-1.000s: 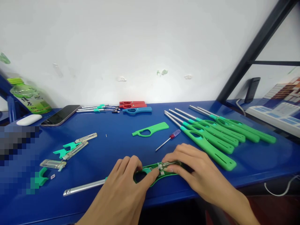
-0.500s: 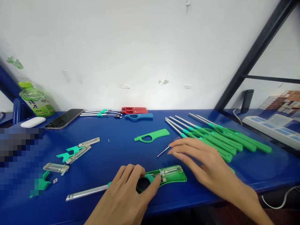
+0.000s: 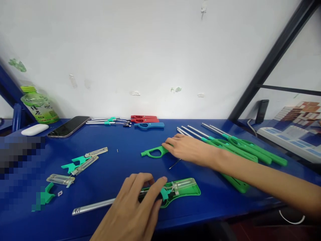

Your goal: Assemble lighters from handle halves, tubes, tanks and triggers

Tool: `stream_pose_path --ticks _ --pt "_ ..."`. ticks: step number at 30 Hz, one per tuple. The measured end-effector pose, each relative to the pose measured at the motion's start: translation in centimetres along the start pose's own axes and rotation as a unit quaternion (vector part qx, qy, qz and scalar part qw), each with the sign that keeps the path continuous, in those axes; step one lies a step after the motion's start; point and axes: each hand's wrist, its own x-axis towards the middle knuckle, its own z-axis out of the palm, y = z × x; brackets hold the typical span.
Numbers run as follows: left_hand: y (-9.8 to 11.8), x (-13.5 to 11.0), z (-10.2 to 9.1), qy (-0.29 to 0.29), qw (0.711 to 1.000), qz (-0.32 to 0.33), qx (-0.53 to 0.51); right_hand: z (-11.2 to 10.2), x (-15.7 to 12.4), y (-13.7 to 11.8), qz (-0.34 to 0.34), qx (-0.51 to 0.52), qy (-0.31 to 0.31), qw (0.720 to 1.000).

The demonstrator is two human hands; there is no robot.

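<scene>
An opened long-nosed lighter point(image 3: 192, 191) lies near the table's front edge, its metal tube point(image 3: 92, 206) pointing left. Inside its green shell show a clear fuel tank point(image 3: 184, 183) and a teal trigger point(image 3: 165, 193). My left hand point(image 3: 132, 209) is closed around the middle of this lighter; the hand hides part of it. Farther back, my right hand point(image 3: 187, 147) grips the handle end of a loose green lighter shell half point(image 3: 163, 151), fingertips over it. A thin screwdriver point(image 3: 175, 164) lies partly under my right hand.
Several green lighters point(image 3: 260, 152) lie at the right. Clear fuel tanks point(image 3: 60, 179) and teal triggers point(image 3: 80, 160) are scattered left. At the back are red shells point(image 3: 147, 121), a blue shell point(image 3: 154, 125), metal tubes point(image 3: 100, 123), a phone point(image 3: 70, 126) and a bottle point(image 3: 40, 107).
My right hand has moved back and left from beside the screwdriver onto the green shell half, which has shifted slightly. My left thumb has lifted off the lighter's inner parts.
</scene>
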Motion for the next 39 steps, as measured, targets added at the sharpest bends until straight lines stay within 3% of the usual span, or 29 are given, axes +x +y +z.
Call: stream_pose_path --ticks 4,10,14,16,19,24,30,39 --pt "-1.6 0.4 -1.3 0.079 0.996 -0.046 0.011 -0.6 0.3 -0.9 0.005 -0.023 0.005 1.0" --pt "-3.9 -0.2 -2.7 0.11 0.988 -0.086 0.061 -3.5 -2.0 -0.1 -0.01 -0.014 0.035 0.999" --pt "-3.6 -0.6 -2.7 0.099 0.99 -0.082 0.052 -4.8 -5.0 -2.3 -0.028 0.012 0.053 0.998" --pt "-3.3 -0.8 -2.5 0.089 0.994 -0.061 0.028 -5.1 -6.1 -4.1 -0.046 0.022 0.111 0.992" --pt "-3.0 -1.1 -2.4 0.069 0.997 -0.025 -0.024 -5.3 -6.8 -6.1 -0.08 -0.002 0.143 0.986" --pt "-2.7 -1.6 -2.1 0.042 0.998 -0.042 -0.013 -5.0 -6.9 -6.1 -0.095 -0.016 0.137 0.986" --pt "-1.5 -1.2 -1.4 0.054 0.996 -0.076 -0.007 -4.2 -8.6 -4.2 -0.01 0.033 0.169 0.985" --pt "-1.6 -1.6 -0.7 0.004 1.0 0.009 -0.007 -3.7 -10.4 -4.6 0.142 0.167 0.144 0.965"
